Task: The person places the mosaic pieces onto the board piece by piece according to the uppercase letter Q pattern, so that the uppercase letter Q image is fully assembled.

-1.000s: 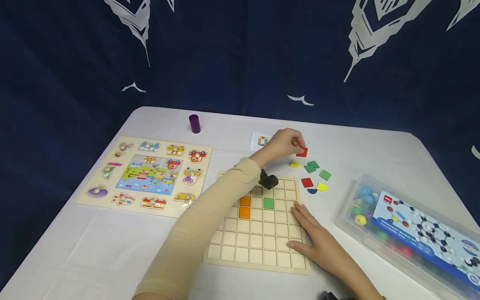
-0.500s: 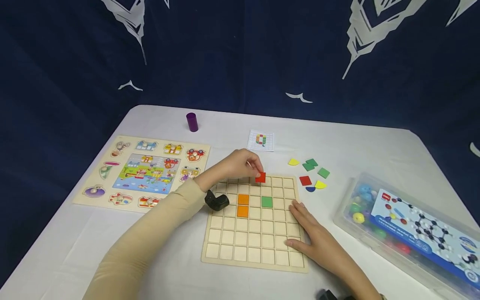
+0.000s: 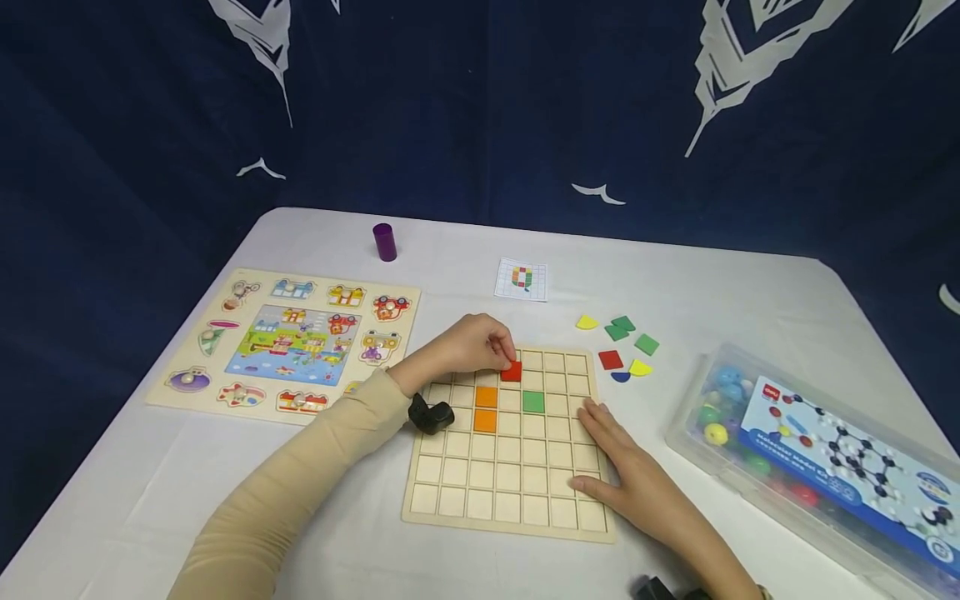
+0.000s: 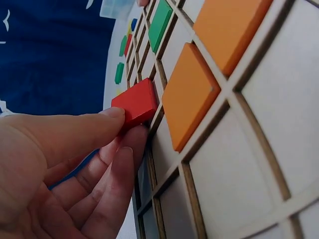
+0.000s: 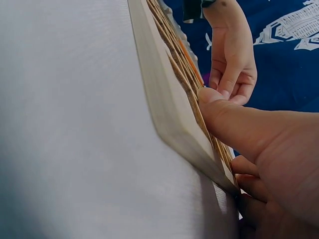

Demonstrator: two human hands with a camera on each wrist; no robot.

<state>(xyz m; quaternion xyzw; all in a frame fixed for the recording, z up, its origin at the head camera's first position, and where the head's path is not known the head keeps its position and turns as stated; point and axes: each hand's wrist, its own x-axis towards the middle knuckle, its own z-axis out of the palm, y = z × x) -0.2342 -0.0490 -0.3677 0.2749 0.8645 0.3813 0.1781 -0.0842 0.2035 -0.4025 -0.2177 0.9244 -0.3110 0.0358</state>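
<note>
My left hand (image 3: 480, 343) pinches a red square tile (image 3: 512, 372) between thumb and fingertips. In the left wrist view the red tile (image 4: 135, 102) is tilted over the cells, close beside an orange tile (image 4: 189, 97). Two orange tiles (image 3: 486, 408) and one green tile (image 3: 533, 402) sit in cells of the wooden grid board (image 3: 495, 475). My right hand (image 3: 637, 487) rests on the board's right edge with fingers extended. In the right wrist view its thumb (image 5: 234, 122) lies over the board's rim (image 5: 172, 112).
Right of the board lie loose green tiles (image 3: 647, 344), a red one (image 3: 611, 360), and yellow and blue pieces (image 3: 641, 368). Behind it is a pattern card (image 3: 521, 280). A peg puzzle (image 3: 161, 390) and purple cylinder (image 3: 385, 242) stand left, a molecular model box (image 3: 847, 475) right.
My left hand has carried the red tile from the loose pieces leftward and toward me, onto the board's upper part. My right hand has stayed at the board's edge.
</note>
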